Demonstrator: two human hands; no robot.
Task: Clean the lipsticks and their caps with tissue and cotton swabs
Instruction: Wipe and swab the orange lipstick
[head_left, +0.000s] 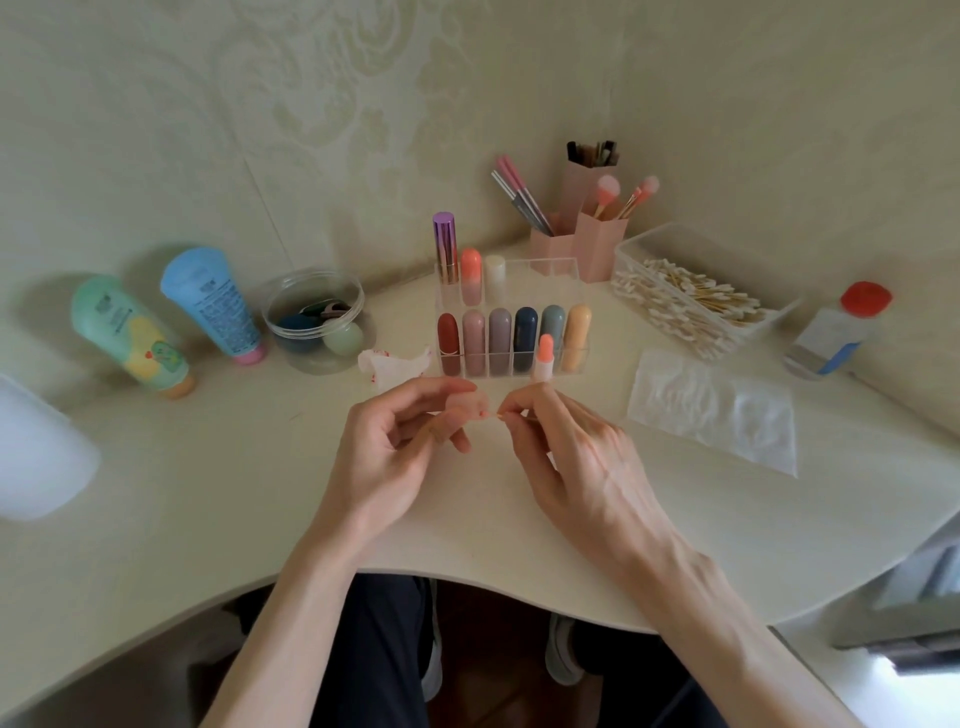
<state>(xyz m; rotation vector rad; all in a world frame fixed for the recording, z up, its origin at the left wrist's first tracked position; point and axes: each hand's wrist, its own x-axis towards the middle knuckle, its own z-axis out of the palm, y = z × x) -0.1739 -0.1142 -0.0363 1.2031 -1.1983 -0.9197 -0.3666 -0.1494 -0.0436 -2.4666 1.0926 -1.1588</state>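
The left hand (395, 447) grips a translucent pink cap (470, 408) above the table (260, 493); the right hand (566, 452) pinches 1 cotton swab (500, 414), tip at the cap; the uncapped lipstick (544, 358) stands just beyond

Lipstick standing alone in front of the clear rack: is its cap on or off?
Off. The lipstick stands upright with its orange tip bare; the left hand holds a pink cap, the right hand a cotton swab.

One view, head-mounted, wide-angle. Looks forward and down onto the worktop (218, 483) from above its near edge, facing the wall (208, 130) corner. Close in: left hand (384, 457) and right hand (566, 452) sit mid-frame, lap (384, 649) at bottom. Edges bend and blur, probably lens distortion.
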